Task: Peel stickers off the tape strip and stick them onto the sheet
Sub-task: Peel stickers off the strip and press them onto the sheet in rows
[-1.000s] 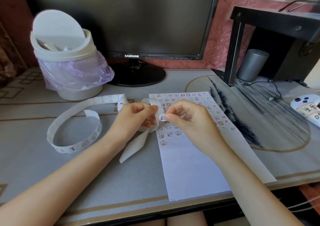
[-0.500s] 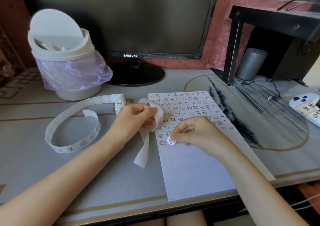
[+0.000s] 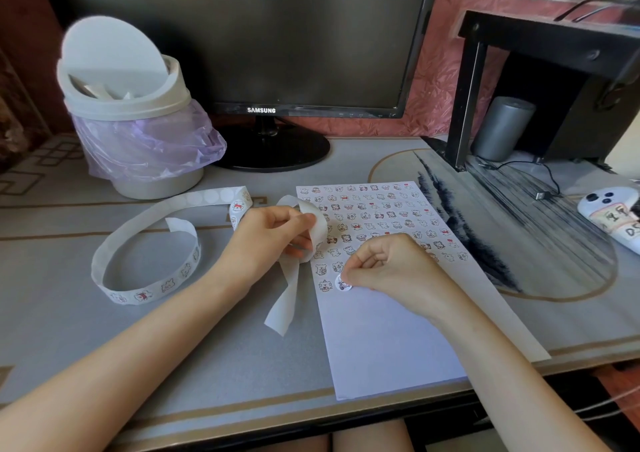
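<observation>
Sticker (image 3: pixel 343 284) | right hand (image 3: pixel 388 264) pinches it on sheet (image 3: pixel 391 340) | monitor (image 3: pixel 242 35): SAMSUNG

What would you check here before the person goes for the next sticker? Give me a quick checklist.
1. The sticker sits on the sheet, in line with its neighbour: ok.
2. The sticker is pressed flat: cannot tell, the right hand holds its edge and hides part of it.
3. The left hand grips the tape strip: ok.
4. More stickers show on the tape strip's loop: ok.
5. The sheet's lower half has bare room: ok.
</observation>
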`<action>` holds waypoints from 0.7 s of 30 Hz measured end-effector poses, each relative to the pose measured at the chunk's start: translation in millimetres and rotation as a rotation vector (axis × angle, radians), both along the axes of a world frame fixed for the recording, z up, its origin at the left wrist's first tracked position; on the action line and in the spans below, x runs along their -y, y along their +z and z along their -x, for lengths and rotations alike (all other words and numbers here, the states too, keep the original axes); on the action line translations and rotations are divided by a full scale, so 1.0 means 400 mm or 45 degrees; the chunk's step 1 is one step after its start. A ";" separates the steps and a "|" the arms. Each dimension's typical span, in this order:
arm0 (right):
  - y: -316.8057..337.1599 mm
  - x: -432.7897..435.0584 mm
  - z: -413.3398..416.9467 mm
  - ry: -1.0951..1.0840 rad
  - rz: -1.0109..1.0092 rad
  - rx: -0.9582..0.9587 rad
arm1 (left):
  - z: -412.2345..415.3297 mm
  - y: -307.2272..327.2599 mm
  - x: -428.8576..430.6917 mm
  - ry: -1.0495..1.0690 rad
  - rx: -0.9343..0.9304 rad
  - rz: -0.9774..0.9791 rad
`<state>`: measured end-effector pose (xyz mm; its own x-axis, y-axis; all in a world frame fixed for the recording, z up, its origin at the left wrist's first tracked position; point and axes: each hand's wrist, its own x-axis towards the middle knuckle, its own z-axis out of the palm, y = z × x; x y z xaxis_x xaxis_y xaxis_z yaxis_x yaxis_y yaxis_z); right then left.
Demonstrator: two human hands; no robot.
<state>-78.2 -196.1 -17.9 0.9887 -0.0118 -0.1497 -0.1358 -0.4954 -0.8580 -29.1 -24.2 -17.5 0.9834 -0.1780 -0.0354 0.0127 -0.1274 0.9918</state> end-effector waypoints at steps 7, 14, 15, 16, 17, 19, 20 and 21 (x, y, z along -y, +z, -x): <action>-0.012 -0.001 -0.004 -0.001 0.021 0.047 | 0.000 0.001 0.001 0.005 -0.003 -0.026; -0.021 -0.001 -0.002 -0.002 0.024 0.094 | 0.000 0.000 -0.001 0.002 0.001 -0.012; -0.021 -0.002 -0.002 -0.002 0.022 0.101 | 0.001 0.000 -0.001 0.002 0.002 -0.007; -0.022 -0.003 -0.001 -0.001 0.021 0.108 | 0.001 0.000 -0.001 0.002 0.001 -0.002; -0.023 -0.003 -0.001 0.001 0.021 0.116 | 0.002 0.000 -0.001 0.001 0.000 0.001; -0.025 -0.001 0.002 0.005 0.012 0.131 | 0.003 0.001 0.000 0.000 -0.005 0.001; -0.025 0.000 0.004 0.006 -0.002 0.136 | 0.003 0.001 -0.001 0.000 -0.005 0.001; -0.025 0.002 0.005 0.005 -0.018 0.142 | 0.003 0.002 0.000 0.000 -0.005 0.000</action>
